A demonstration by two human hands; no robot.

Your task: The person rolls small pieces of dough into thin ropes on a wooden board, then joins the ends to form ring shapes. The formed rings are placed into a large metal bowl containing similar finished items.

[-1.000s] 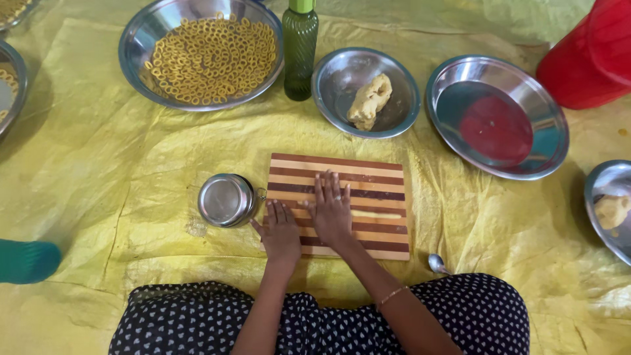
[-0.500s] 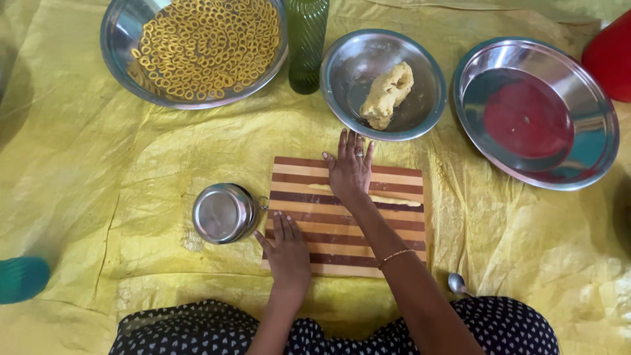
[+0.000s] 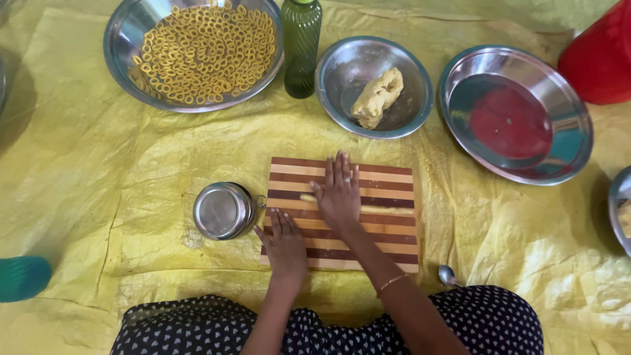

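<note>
A striped wooden board (image 3: 381, 177) lies on the yellow sheet in front of me. My right hand (image 3: 339, 192) presses flat on a thin rope of dough (image 3: 388, 210) that lies across the board's middle; the rope's ends show on both sides of the palm. Flat on the board's near left corner rests my left hand (image 3: 284, 242), fingers together, holding nothing. A small steel bowl (image 3: 401, 115) behind the board holds a lump of dough (image 3: 376, 97).
A small steel tin (image 3: 222, 210) stands left of the board. Behind are a large steel bowl (image 3: 121, 72) of dough rings, a green bottle (image 3: 301, 46), a steel plate (image 3: 460, 72), a red container (image 3: 601, 59). A spoon (image 3: 447, 274) lies by my knee.
My right hand has drawn back from the board's far edge to its middle, rolling the dough rope. The left hand stays at the near left corner. The camera view has shifted slightly.
</note>
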